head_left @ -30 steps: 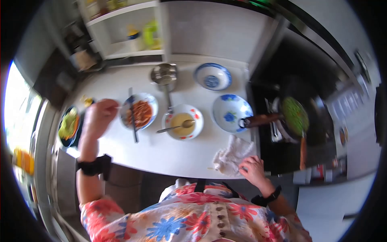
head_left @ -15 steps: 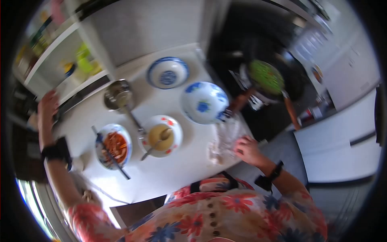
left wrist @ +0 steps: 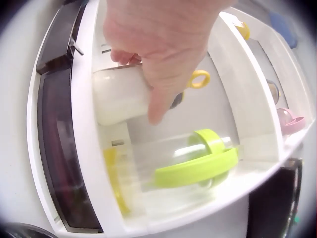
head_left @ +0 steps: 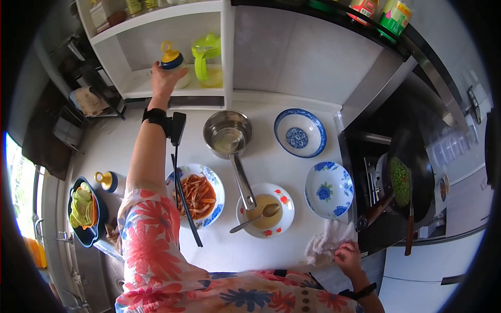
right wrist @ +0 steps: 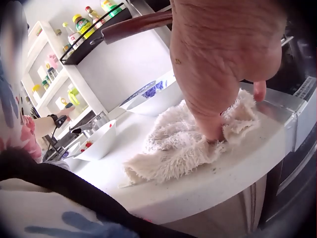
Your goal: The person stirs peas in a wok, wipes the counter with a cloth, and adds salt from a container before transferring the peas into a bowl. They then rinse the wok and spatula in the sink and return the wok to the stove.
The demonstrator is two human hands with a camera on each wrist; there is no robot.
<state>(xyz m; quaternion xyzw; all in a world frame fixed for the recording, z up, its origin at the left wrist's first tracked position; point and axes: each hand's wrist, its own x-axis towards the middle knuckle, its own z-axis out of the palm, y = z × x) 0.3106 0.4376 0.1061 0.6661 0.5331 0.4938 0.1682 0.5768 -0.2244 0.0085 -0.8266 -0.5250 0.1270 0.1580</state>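
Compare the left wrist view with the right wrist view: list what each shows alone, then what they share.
Left wrist only: the left hand gripping a white bottle with a yellow ring cap on the white shelf, next to a clear jug with a lime-green lid.

Right wrist only: the right hand pressing a white cloth on the counter edge, a blue-flowered bowl behind it, and a brown pan handle above.

Both: the shelf unit, close in one, far off at the left in the other.

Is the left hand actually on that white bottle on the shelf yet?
Touching. The left wrist view shows the left hand with fingers wrapped over the white bottle; the head view agrees.
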